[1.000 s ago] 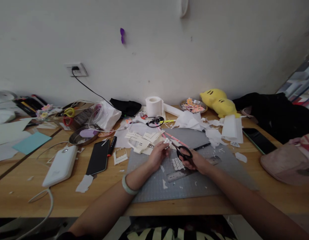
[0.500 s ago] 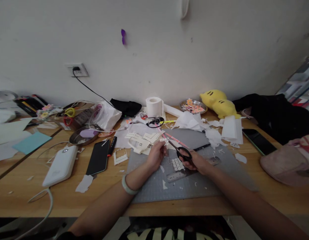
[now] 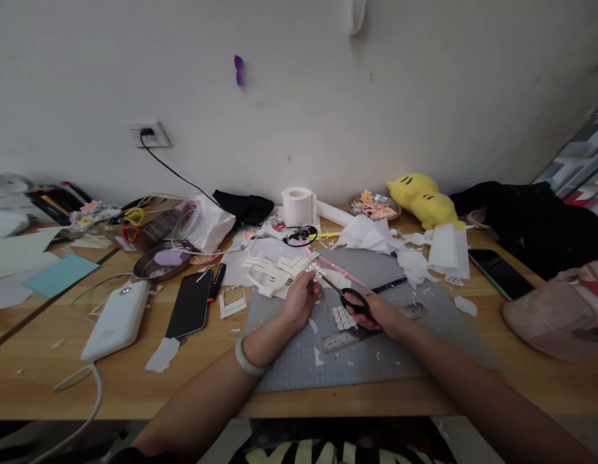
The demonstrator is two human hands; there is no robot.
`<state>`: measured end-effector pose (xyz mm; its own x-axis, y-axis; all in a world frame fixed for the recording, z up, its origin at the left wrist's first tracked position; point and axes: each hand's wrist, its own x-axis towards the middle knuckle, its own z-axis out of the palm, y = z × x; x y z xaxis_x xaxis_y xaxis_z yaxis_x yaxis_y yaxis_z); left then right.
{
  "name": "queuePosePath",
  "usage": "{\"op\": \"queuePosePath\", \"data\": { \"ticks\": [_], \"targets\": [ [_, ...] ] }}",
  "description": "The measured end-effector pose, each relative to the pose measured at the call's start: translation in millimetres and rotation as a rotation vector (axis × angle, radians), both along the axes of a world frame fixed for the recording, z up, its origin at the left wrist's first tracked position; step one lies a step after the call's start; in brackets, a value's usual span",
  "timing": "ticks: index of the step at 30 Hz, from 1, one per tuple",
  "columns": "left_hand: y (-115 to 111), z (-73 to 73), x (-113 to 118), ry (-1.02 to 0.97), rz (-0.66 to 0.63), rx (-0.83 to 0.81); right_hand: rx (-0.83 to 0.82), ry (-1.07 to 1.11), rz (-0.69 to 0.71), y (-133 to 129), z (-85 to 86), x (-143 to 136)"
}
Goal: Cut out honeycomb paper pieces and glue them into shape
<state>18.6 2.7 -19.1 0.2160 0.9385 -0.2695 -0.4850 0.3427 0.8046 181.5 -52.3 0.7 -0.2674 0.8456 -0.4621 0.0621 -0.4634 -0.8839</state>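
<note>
My left hand point(image 3: 301, 299) pinches a small white paper cutout point(image 3: 317, 272) with rounded, scalloped edges. My right hand point(image 3: 374, 312) has its fingers through the black handles of a pair of scissors point(image 3: 353, 300). The scissor blades point up and left, their tips at the cutout. Below the scissors, a similar white scalloped piece point(image 3: 344, 318) lies on the grey cutting mat point(image 3: 299, 367). A metal ruler point(image 3: 335, 343) lies partly under my right hand. Cream paper pieces with black lines point(image 3: 274, 276) rest just behind my left hand.
To the left are a black phone point(image 3: 189, 304), a red-and-black marker point(image 3: 216, 283), a white power bank point(image 3: 118, 320) and a metal dish point(image 3: 156, 264). Behind stands a white paper roll point(image 3: 299, 206). A yellow plush toy point(image 3: 427, 200), another phone point(image 3: 502, 274) and a pink pouch point(image 3: 555, 316) are right.
The scissors and right hand have shifted very slightly, and the cutout at the left fingertips has turned a little. Everything else on the table stays in place.
</note>
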Motion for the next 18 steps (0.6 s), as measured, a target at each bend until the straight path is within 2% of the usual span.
{"op": "queuePosePath", "data": {
  "ticks": [5,18],
  "targets": [
    [-0.4,0.6,-0.6,0.030,-0.025,0.014,0.010,0.008,-0.011,0.1,-0.5,0.0],
    [-6.2,1.6,0.5,0.145,-0.228,0.130,0.011,0.042,-0.008,-1.2,-0.5,-1.8]
  ]
}}
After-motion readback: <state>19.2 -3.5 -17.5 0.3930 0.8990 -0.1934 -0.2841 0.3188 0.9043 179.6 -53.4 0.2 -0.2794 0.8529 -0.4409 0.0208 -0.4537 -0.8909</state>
